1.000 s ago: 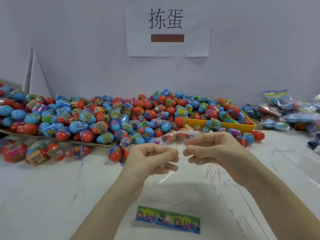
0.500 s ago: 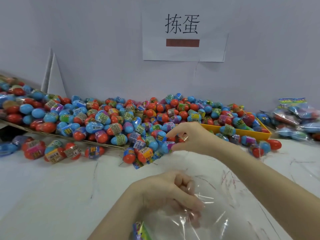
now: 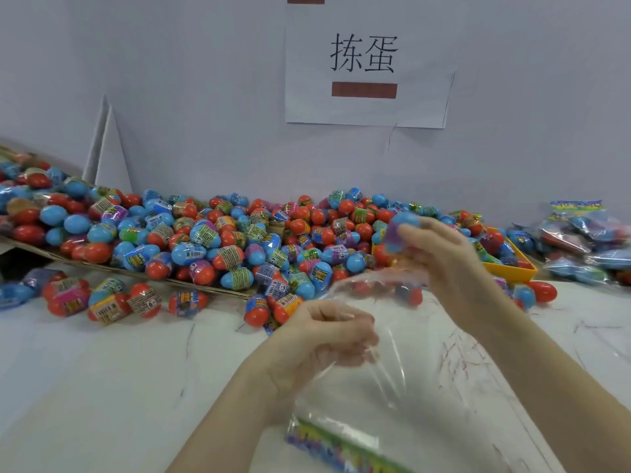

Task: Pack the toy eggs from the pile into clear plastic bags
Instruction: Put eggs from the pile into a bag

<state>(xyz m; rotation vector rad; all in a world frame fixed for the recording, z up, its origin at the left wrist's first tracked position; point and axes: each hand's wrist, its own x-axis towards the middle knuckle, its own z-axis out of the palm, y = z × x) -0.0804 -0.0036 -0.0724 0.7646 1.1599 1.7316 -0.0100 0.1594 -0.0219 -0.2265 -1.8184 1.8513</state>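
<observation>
Gripping the rim of a clear plastic bag (image 3: 392,380) in curled fingers, the left hand (image 3: 327,331) sat just below the centre of the frame and held the mouth of the bag up off the white marbled worktop (image 3: 102,370). The bag trailed down toward the bottom edge, where a bright printed strip (image 3: 338,445) ran across its lower end. Up and to the right, the right hand (image 3: 440,254) was clamped on a toy egg (image 3: 401,230), blue with a purple band, blurred with movement, and held above the open mouth of the bag. The two hands were apart, the right one higher and further from the viewer.

Behind them the pile of toy eggs (image 3: 211,240) stretched across the whole middle band of the frame, blue and red shells with printed wrappers, heaped against the grey wall. Part of it lay on a flat sheet of cardboard (image 3: 205,286) at the left, with several eggs spilled onto the worktop in front of it. At the right of the pile a yellow tray (image 3: 512,269) showed under more eggs, and a lone red egg (image 3: 543,291) lay just in front of it. At the far right edge lay filled bags (image 3: 580,244) stacked on one another. A paper sign (image 3: 365,63) with two large characters and a brown bar hung on the wall at upper centre.
</observation>
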